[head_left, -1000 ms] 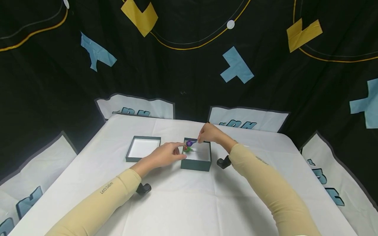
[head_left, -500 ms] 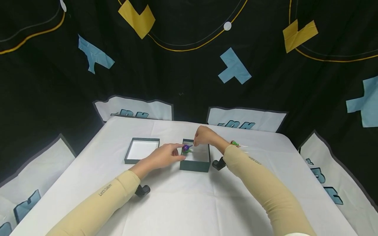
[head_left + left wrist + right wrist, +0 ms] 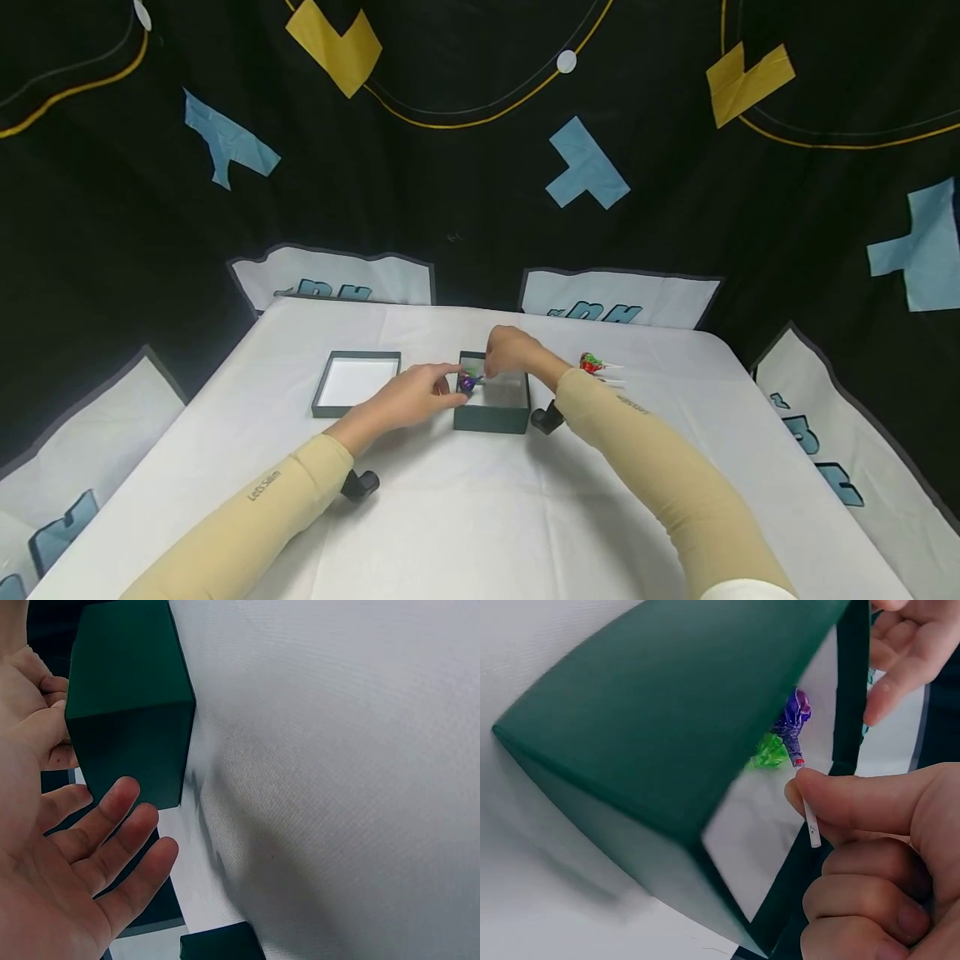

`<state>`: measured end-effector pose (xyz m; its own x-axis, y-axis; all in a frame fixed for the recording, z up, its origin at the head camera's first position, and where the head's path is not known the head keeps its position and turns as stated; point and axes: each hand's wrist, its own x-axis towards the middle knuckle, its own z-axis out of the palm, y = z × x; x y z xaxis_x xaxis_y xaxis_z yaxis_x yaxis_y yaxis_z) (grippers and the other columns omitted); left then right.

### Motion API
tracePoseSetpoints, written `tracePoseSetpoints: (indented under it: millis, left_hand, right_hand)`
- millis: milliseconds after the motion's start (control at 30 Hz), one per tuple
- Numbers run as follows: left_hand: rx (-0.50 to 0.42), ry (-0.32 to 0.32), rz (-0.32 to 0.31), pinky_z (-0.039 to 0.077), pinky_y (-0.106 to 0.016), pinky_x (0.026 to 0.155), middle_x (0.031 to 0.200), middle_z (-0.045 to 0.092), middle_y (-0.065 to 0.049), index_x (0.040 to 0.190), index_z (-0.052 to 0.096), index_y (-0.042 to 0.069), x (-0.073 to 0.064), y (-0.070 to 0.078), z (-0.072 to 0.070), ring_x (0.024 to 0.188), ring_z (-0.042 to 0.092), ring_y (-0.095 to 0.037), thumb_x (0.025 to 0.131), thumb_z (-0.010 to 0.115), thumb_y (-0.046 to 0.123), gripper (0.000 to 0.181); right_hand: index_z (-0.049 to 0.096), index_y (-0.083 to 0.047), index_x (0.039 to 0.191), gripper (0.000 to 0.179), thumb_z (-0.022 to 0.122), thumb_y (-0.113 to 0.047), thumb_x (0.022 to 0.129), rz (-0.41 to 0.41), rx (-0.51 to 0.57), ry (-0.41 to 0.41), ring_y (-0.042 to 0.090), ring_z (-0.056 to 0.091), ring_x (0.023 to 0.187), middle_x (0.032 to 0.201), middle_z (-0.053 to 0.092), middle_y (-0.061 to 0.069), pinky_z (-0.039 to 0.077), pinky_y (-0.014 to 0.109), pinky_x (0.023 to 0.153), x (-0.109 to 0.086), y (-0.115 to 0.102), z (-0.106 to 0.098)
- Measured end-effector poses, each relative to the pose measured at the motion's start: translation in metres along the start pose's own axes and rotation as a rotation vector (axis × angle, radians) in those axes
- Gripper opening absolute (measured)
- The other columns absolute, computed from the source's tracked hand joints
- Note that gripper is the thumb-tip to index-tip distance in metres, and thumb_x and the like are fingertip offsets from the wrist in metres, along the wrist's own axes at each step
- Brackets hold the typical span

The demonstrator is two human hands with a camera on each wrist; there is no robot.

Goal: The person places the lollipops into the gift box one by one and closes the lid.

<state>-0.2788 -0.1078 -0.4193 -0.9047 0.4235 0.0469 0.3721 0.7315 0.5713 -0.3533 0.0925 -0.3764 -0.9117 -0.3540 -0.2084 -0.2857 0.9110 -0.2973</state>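
Note:
My right hand [image 3: 512, 350] pinches the white stick of a purple-wrapped lollipop [image 3: 799, 712] between thumb and forefinger. The wrapped head is inside the dark green box [image 3: 491, 419], towards its left end. Beneath it, a green-wrapped candy [image 3: 771, 752] lies on the white box floor, partly hidden by the wall. At the box's left side is my left hand [image 3: 416, 393], thumb and forefinger spread near the rim. In the left wrist view, the fingers [image 3: 139, 825] of that hand are loosely extended beside the box, gripping nothing.
Left of the box lies its shallow lid [image 3: 356, 379], white inside facing up. Several lollipops [image 3: 590, 362] with white sticks lie beyond my right forearm. A white cloth covers the table [image 3: 450, 517], and a black curtain [image 3: 465, 192] hangs behind.
My right hand has moved left and lower with the purple lollipop, bringing its head down into the box. Lollipops behind the right forearm have come into view. The left hand stays by the box.

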Motion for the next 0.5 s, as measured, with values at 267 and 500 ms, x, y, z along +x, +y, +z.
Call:
tracePoseSetpoints:
  millis: [267, 500]
  left_hand:
    - [-0.001, 0.005, 0.000, 0.048, -0.031, 0.068, 0.087, 0.066, 0.004, 0.146, 0.053, 0.011, -0.0005, 0.0001, -0.0011, 0.075, 0.057, -0.012, 0.092, 0.072, 0.042, 0.065]
    - [-0.005, 0.008, -0.001, 0.048, -0.031, 0.068, 0.087, 0.065, 0.004, 0.145, 0.054, 0.011, -0.0010, 0.0002, -0.0003, 0.075, 0.057, -0.012, 0.092, 0.072, 0.041, 0.063]
  right_hand:
    - [0.076, -0.007, 0.101, 0.022, 0.078, -0.018, 0.082, 0.004, -0.046, -0.003, 0.020, 0.064, 0.083, 0.098, 0.074, 0.005, 0.055, 0.040, 0.080, -0.0026, -0.0044, 0.0053]
    - [0.073, -0.008, 0.109, 0.026, 0.075, -0.017, 0.084, 0.027, -0.100, -0.008, 0.019, 0.063, 0.081, 0.099, 0.073, 0.004, 0.055, 0.039, 0.075, -0.0067, -0.0086, 0.0069]
